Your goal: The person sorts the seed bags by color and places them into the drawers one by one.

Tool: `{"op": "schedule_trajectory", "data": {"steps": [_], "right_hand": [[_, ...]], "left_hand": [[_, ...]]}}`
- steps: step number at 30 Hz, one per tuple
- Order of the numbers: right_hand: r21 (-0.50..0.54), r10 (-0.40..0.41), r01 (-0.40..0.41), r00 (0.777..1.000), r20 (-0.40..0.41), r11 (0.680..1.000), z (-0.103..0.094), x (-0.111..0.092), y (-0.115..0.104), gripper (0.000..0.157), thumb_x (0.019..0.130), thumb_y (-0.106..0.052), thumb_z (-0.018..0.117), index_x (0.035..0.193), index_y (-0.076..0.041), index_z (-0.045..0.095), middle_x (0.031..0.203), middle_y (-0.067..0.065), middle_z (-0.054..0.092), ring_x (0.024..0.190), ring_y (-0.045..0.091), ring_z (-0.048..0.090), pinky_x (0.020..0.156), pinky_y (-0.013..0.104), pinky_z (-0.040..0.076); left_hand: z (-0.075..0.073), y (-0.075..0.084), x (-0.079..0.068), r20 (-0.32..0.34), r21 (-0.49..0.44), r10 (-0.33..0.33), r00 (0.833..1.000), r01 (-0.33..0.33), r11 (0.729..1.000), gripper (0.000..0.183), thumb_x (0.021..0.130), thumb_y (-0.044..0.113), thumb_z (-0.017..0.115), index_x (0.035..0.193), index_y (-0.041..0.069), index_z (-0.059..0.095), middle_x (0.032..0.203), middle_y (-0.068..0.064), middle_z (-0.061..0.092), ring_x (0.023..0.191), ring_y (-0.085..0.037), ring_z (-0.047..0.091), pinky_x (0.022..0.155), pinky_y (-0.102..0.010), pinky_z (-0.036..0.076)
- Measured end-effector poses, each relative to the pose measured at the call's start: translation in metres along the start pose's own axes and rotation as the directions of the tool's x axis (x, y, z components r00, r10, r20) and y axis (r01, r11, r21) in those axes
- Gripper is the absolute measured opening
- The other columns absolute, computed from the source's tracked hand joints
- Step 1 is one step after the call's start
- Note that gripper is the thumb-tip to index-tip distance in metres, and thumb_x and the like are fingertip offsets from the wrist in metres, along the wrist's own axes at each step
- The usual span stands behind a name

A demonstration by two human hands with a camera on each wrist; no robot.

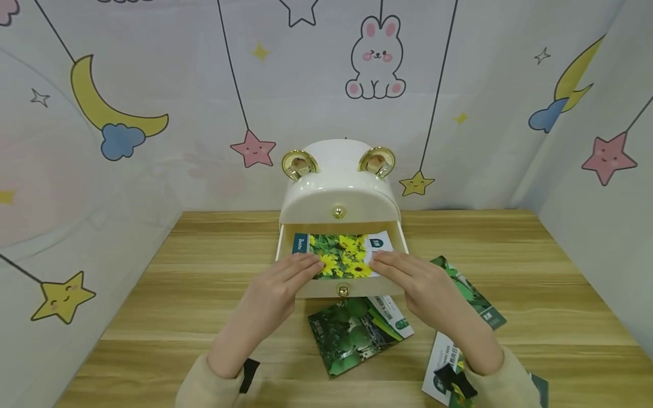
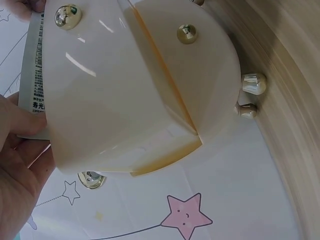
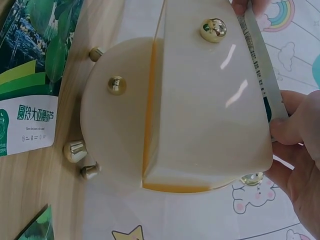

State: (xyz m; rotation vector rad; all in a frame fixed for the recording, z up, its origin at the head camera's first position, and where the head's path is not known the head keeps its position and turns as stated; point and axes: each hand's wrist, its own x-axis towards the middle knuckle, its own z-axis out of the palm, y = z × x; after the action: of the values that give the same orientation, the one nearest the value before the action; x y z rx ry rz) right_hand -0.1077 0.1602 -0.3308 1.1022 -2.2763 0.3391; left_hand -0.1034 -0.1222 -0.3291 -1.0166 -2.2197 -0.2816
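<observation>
A seed packet (image 1: 339, 256) with yellow flowers lies face up over the pulled-out lower drawer (image 1: 318, 290) of a white, dome-topped box (image 1: 339, 164) with gold ears. My left hand (image 1: 280, 286) pinches the packet's left edge, fingers on top. At the opposite edge, my right hand (image 1: 425, 286) pinches it the same way. Both wrist views show the thumbs under the packet, against its printed back, close to the drawer front's rim. A round gold knob (image 1: 343, 290) sits on the drawer front. The upper drawer, with its own knob (image 1: 338, 212), is closed.
A dark green seed packet (image 1: 352, 334) lies on the wooden table (image 1: 168, 317) in front of the drawer. Another green packet (image 1: 484, 300) and a white-labelled packet (image 1: 439, 362) lie to the right, partly under my right arm. A patterned cloth (image 1: 459, 158) hangs behind.
</observation>
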Motion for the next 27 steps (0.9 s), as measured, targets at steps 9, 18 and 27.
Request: {"op": "schedule_trajectory", "data": {"steps": [9,18,27], "right_hand": [[-0.001,-0.008,0.008,0.999,0.031,1.000,-0.002,0.008,0.004,0.065,0.063,0.026,0.051,0.116,-0.011,0.062,0.117,0.003,0.064,0.106,0.018,0.061,0.075,0.028,0.055],[0.012,0.044,-0.046,0.991,0.125,0.999,-0.005,0.016,0.008,0.058,0.069,0.022,0.058,0.115,-0.013,0.063,0.119,0.003,0.063,0.107,0.019,0.061,0.078,0.030,0.055],[0.076,0.163,-0.189,0.950,0.266,0.979,-0.009,0.024,0.012,0.046,0.085,0.010,0.048,0.120,-0.016,0.061,0.124,-0.001,0.060,0.114,0.018,0.058,0.089,0.034,0.052]], "left_hand": [[-0.003,-0.004,0.006,0.080,0.017,-0.012,0.997,0.010,1.000,0.057,0.065,-0.021,0.055,0.112,0.009,0.065,0.114,-0.005,0.066,0.110,-0.018,0.061,0.097,-0.031,0.047],[-0.005,-0.009,0.014,0.162,-0.002,-0.053,0.985,0.054,0.999,0.057,0.068,-0.022,0.052,0.113,0.010,0.065,0.115,-0.003,0.066,0.109,-0.017,0.061,0.096,-0.030,0.048],[0.000,-0.013,0.022,0.175,-0.053,-0.142,0.974,0.153,0.987,0.050,0.072,-0.018,0.054,0.111,0.011,0.066,0.113,-0.004,0.067,0.108,-0.020,0.062,0.089,-0.031,0.052]]}}
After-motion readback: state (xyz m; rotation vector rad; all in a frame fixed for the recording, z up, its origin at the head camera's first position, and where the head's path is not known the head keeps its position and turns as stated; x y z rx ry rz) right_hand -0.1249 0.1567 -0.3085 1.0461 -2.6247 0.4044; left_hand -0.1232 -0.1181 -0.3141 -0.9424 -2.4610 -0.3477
